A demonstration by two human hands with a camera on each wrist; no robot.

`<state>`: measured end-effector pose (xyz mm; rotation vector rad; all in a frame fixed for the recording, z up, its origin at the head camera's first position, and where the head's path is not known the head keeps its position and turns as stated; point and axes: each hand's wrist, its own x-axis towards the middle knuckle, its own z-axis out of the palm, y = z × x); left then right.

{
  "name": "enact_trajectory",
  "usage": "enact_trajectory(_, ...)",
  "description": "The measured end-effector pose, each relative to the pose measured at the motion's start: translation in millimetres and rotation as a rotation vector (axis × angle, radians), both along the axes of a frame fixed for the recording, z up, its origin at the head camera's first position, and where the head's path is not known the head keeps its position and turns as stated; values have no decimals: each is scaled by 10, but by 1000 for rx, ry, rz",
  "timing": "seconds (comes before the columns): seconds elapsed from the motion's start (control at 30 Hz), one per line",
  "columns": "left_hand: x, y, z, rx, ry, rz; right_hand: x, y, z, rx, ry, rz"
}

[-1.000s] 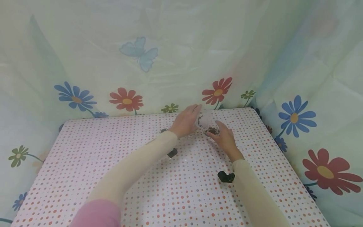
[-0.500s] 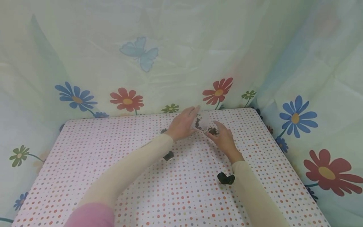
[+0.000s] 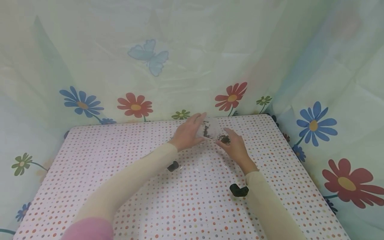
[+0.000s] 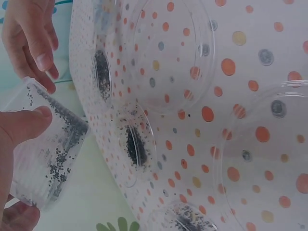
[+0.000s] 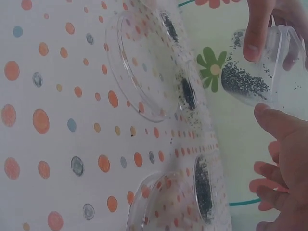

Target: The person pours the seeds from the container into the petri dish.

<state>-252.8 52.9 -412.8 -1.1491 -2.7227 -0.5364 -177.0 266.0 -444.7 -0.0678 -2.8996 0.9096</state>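
Toward the table's far side, my left hand holds a tilted clear plastic cup between thumb and fingers. Black granules cling to one inner side of the cup, thickest near a corner of its base in the right wrist view. My right hand hovers to the right with thumb and fingers spread, holding nothing; its fingertips lie close to the cup in both wrist views. Below the hands, black granules lie in small heaps in clear shallow dishes, among them a middle heap and a right heap.
Nearer the person, clear round lids or plates lie flat on the dotted tablecloth. A left granule heap sits farther along the row. Behind the table hangs a flowered curtain. Black wrist devices are on both arms.
My left hand has shifted left with the cup, away from the right hand, and the gap between the hands has widened. My right hand has barely moved.
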Motion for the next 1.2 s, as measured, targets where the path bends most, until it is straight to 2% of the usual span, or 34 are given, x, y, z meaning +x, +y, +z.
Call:
enact_trajectory(0.3,41,-117,-15,41,17,21,29,-88,47,-17,14,30)
enact_trajectory(0.57,70,-235,-18,32,-14,41,42,-160,81,-41,6,60)
enact_trajectory(0.9,83,-404,-44,48,7,55,72,-261,137,-22,27,73)
enact_trajectory(1.2,118,-530,-65,76,-34,88,52,-325,146,-9,16,84)
